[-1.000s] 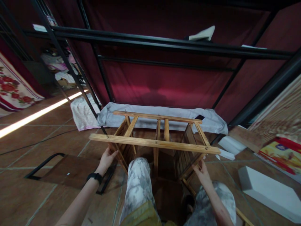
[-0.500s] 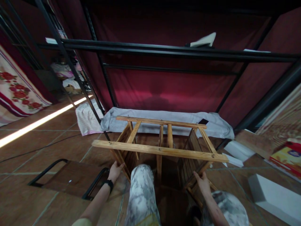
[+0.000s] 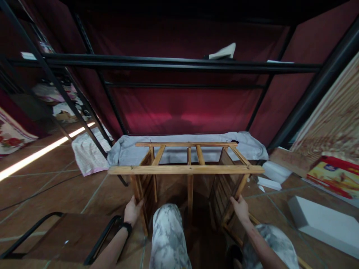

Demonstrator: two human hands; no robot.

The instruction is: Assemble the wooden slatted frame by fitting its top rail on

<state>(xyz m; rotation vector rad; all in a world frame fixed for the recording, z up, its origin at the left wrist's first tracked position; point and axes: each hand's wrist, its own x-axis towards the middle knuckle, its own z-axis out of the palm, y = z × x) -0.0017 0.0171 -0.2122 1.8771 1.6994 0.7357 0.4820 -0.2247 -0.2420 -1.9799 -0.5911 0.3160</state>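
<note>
Between my knees and the metal frame stands a slatted wooden rack (image 3: pixel 185 170), with two long rails on top and slatted panels at both ends. My left hand (image 3: pixel 132 210), a black watch on its wrist, is closed round the rack's left front upright. On the other side, my right hand (image 3: pixel 240 207) grips the right front upright, thumb toward the inside. Screw ends stick up from the rails. The lower parts of the rack are dark and partly hidden behind my knee (image 3: pixel 168 231).
A black metal frame (image 3: pixel 174 64) crosses ahead, before a dark red curtain (image 3: pixel 179 108). A grey cloth (image 3: pixel 252 145) lies behind the rack. At left is a brown folding stool (image 3: pixel 70 235); at right are a white box (image 3: pixel 322 224) and a red-yellow box (image 3: pixel 333 175).
The rack has turned slightly, and its front rail now looks level rather than sloping down to the right. Both hands keep hold of it. My view has shifted to the right.
</note>
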